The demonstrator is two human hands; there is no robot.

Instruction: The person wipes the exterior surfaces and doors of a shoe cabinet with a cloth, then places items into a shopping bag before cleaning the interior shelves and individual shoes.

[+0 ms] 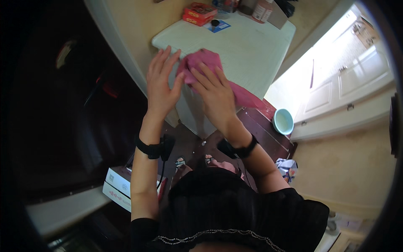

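Observation:
A crumpled pink cloth (204,58) lies on the near left part of the pale green cabinet top (248,47), and one end of it trails down to the right over the edge. My right hand (215,91) rests on the cloth with its fingers spread, pressing it rather than gripping it. To the left, my left hand (163,82) is spread with its fingertips near the cabinet's left edge and its thumb beside the cloth; nothing is in it. Both wrists wear black bands with a device attached.
Red boxes (198,14), a blue card (220,25) and a bottle (262,12) stand or lie at the top's far side. A light blue bowl (283,122) holding liquid sits on the dark red step at right. White boxes (118,186) are on the floor, lower left.

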